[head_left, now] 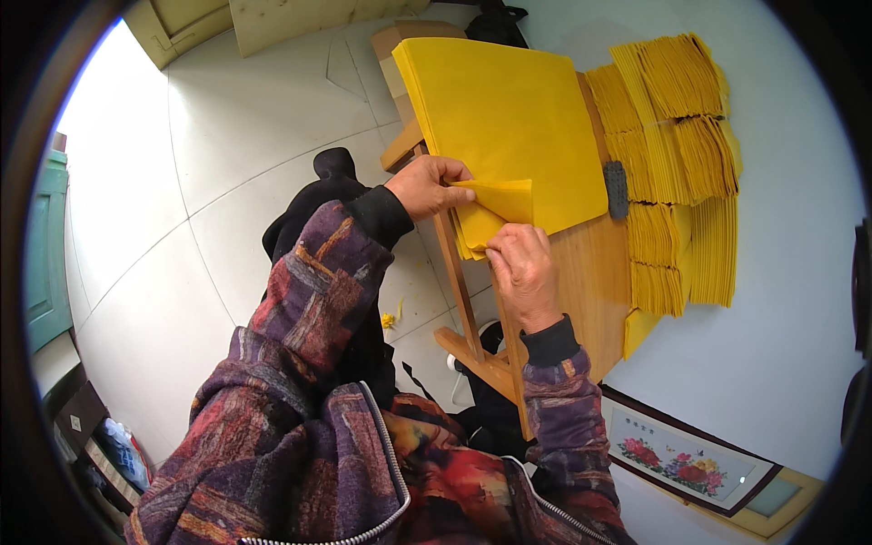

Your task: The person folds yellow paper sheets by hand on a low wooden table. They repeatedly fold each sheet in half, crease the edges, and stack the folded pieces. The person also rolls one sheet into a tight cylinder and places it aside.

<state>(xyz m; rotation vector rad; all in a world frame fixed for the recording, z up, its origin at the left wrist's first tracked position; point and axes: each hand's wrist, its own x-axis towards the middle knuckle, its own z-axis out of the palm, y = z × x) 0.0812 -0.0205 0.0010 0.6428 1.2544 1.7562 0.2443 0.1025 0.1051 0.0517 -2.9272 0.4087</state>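
A stack of large yellow paper sheets [509,118] lies on a wooden table [581,272]. My left hand [427,186] is at the stack's near left edge, thumb and fingers closed on a lifted flap of a yellow sheet [500,195]. The flap is turned up so that its pointed corner stands over the stack. Just right of it, my right hand [525,272] has its fingers bent together at the near corner of the paper, pinching its edge. How many sheets are between the fingers is hidden.
Bundles of folded yellow paper [672,163] are piled along the table's far right side, by the white wall. A dark grey ridged block [615,189] sits at the stack's right edge. Yellow scraps [389,321] lie on the tiled floor. A framed flower picture [681,454] is at lower right.
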